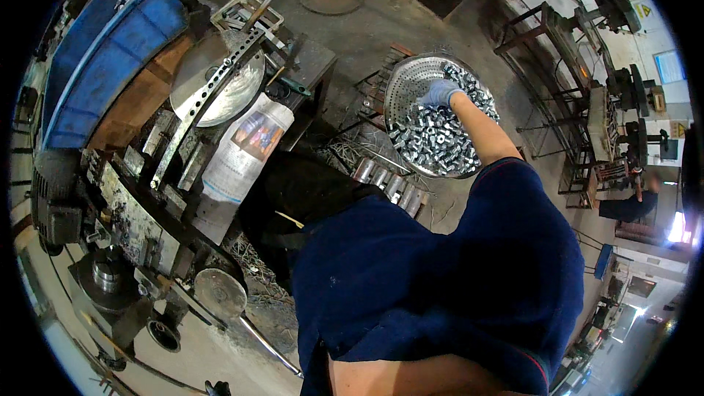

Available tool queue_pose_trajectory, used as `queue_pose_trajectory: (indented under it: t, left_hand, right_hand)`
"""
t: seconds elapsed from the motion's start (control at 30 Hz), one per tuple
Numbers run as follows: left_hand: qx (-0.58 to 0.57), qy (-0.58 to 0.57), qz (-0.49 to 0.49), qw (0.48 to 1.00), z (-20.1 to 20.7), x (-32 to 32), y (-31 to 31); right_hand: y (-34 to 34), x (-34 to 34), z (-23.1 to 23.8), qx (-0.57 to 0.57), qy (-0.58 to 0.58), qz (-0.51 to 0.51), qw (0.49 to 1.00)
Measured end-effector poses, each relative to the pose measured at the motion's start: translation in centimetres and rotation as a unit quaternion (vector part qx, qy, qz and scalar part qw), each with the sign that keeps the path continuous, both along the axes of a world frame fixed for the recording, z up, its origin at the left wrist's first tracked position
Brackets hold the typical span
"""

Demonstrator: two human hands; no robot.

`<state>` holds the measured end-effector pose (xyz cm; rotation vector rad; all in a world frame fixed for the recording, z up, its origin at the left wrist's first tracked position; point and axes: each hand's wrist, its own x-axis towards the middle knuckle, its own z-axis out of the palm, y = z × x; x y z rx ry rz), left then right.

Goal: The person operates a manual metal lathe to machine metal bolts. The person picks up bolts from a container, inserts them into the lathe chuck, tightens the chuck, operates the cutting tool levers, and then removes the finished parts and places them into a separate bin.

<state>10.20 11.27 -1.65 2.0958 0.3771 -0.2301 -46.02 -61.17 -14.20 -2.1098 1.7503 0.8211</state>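
Note:
My right hand [440, 93], in a pale grey-white glove, reaches into a round perforated metal basin [402, 88]. The basin holds a heap of small shiny metal fittings [440, 136], short and nut-like. The glove rests at the far-left side of the heap, touching it. Its fingers are bent together and downward; what lies between them is hidden. My left hand is out of view. The dark blue clothing of my own body fills the lower middle.
At left stands a machine with a round metal disc [220, 88], a long perforated bar [209, 99] and a printed white sack [227, 169] draped over it. Beyond is a blue trough [110, 51]. Metal cylinders [392, 187] lie below the basin. Another person [632, 205] is far right.

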Motion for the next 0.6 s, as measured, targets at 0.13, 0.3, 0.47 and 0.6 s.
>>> queue_pose_trajectory:
  t: [0.13,0.3,0.47,0.6]
  left_hand:
    - [0.001,0.005,0.015,1.0,-0.9,0.5,1.1]
    - [-0.001,0.028,0.063,0.998,-3.6,2.5,6.2]
    - [-0.027,0.029,0.019,0.999,-2.8,2.9,7.3]
    - [-0.034,-0.037,-0.03,0.998,-0.6,0.9,4.3]
  right_hand:
    - [-0.4,1.0,0.9,0.025,0.022,-0.019,0.999]
    - [1.4,3.7,3.8,-0.03,-0.008,-0.014,0.999]
    - [0.9,3.5,4.1,-0.039,-0.228,-0.084,0.969]
    - [-2.6,7.9,3.5,-0.086,-0.48,-0.114,0.866]
